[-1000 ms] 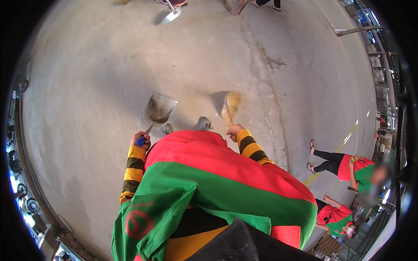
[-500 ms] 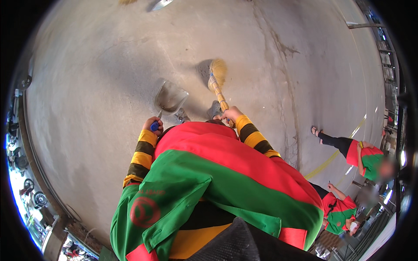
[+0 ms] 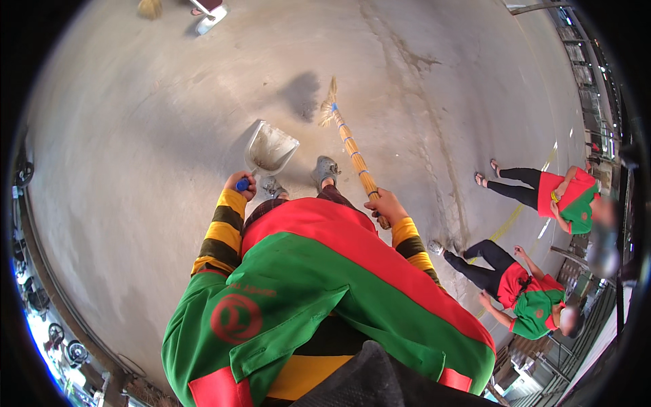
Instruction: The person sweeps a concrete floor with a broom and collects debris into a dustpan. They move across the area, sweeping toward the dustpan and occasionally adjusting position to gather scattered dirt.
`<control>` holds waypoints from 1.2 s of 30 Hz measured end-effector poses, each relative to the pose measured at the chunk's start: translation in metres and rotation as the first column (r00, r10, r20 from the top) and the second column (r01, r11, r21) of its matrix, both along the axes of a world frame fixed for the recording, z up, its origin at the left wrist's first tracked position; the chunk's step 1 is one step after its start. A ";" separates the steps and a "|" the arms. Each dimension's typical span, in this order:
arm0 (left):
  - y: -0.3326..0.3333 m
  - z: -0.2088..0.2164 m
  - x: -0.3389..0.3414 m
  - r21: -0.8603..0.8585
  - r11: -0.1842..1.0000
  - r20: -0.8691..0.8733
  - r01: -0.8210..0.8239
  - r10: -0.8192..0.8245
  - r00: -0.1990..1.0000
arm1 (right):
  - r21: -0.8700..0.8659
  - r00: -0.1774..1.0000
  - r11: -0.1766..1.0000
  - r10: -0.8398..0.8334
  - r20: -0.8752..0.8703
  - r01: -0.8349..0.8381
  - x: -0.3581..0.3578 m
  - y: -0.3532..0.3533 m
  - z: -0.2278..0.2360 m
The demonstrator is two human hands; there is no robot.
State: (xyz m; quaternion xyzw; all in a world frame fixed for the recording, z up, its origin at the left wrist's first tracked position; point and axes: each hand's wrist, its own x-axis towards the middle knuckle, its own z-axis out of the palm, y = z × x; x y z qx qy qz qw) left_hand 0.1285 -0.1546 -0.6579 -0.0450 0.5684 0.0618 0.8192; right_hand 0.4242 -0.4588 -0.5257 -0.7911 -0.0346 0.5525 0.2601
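Observation:
My left hand [image 3: 241, 184] is closed round the blue-ended handle of a dustpan [image 3: 271, 149]. The pan is pale, with its scoop lying ahead of my left shoe and grey dirt or stains on its inside. In my right hand [image 3: 387, 207] is the bundled handle of a straw broom [image 3: 352, 150], tied with bands along its length. Its bristle head [image 3: 329, 105] points away from me, seen nearly edge-on, with a shadow on the floor to its left. The broom and dustpan are apart.
Concrete floor [image 3: 203, 88] with a long crack [image 3: 420, 88] surrounds me. Two people [image 3: 519, 278] [image 3: 542, 190] in red and green shirts are on the right. At the far left are another broom head [image 3: 149, 8] and a white dustpan [image 3: 211, 19]. Motorbikes line the left edge.
The broom has swung outward, its head lifting and turning edge-on, while my right hand has moved right and nearer. The dustpan has barely shifted. The person at lower right has stepped closer.

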 end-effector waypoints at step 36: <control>-0.098 0.000 -0.035 0.097 0.995 0.036 -0.026 0.022 0.999 | -0.276 0.615 0.708 0.704 0.355 -0.650 -0.159 -0.073 -0.090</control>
